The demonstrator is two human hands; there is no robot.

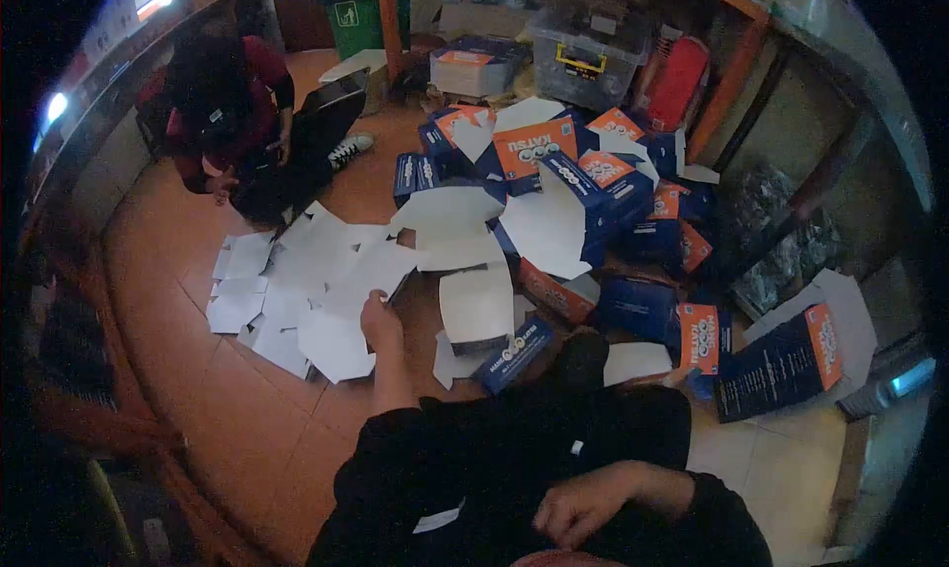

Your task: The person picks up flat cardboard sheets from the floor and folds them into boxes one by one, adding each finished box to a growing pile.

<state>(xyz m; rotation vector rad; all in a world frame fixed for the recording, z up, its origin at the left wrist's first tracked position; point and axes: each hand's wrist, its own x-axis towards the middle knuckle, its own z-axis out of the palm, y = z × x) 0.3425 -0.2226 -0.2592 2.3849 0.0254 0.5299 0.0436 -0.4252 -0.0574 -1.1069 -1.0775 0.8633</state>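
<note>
Resting loosely curled on the lap, the right hand point(583, 503) holds nothing; the left hand point(380, 315) presses fingers-together on white flattened cartons point(326, 300) on the floor. Picking one up seems underway; next needs a pinch at its edge.

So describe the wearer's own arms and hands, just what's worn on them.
Both hands are bare: no gloves, and no rings or watch that I can make out. The left hand shows a bare forearm. The right hand comes out of a black sleeve, matching the dark clothing below.
</note>
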